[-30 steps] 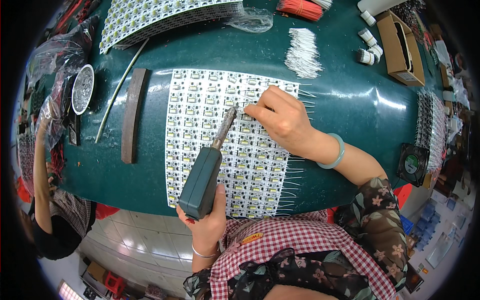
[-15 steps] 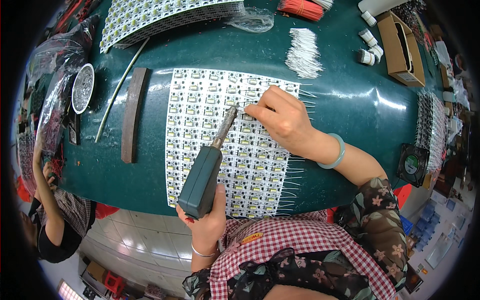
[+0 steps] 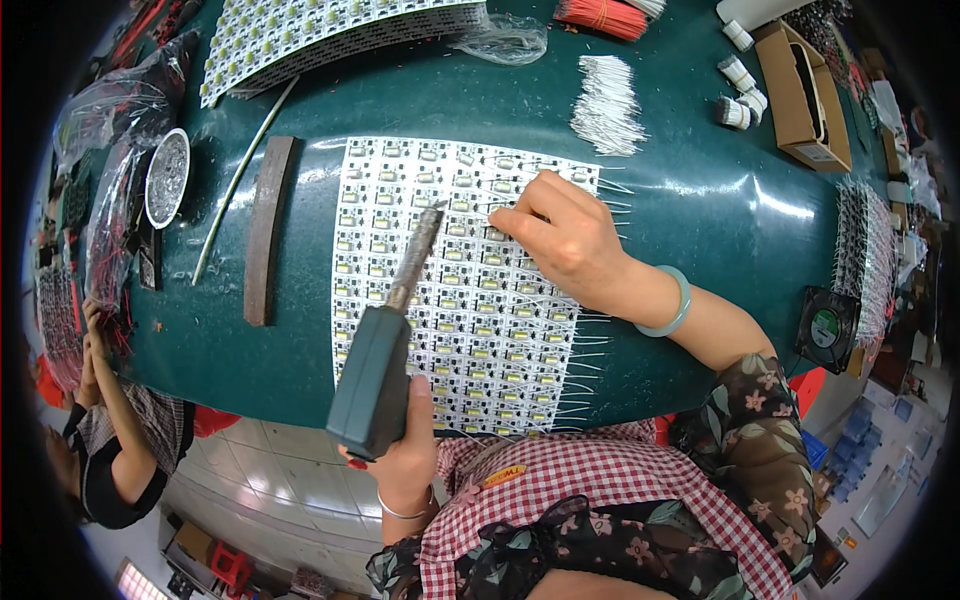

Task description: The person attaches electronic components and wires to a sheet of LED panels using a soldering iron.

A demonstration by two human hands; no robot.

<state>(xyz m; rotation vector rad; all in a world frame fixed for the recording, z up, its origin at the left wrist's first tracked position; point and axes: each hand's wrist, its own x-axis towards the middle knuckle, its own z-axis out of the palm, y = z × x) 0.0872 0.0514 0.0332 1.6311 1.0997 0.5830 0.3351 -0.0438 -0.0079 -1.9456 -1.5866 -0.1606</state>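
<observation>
My left hand [image 3: 408, 462] is wrapped round the dark green handle of a soldering iron [image 3: 372, 375]. Its metal tip points up and away over a white panel of small LED boards [image 3: 485, 342], left of my right fingers. My right hand [image 3: 572, 238] rests over the panel's upper right part, fingertips pinched on what looks like a thin white wire, its end mostly hidden by the fingers. Thin wires [image 3: 590, 340] stick out past the panel's right edge.
A dark bar [image 3: 268, 230], a pale rod [image 3: 240, 185] and a small round dish [image 3: 167, 178] lie left. White wires [image 3: 606, 105], red wires [image 3: 602, 17] and stacked panels [image 3: 340, 35] lie beyond. A cardboard box [image 3: 802, 95] and fan [image 3: 826, 328] stand right. A co-worker [image 3: 120, 430] works far left.
The soldering iron has moved left and toward me, its tip drawing away from my right fingertips. My right hand has stayed put. The co-worker's hands have shifted.
</observation>
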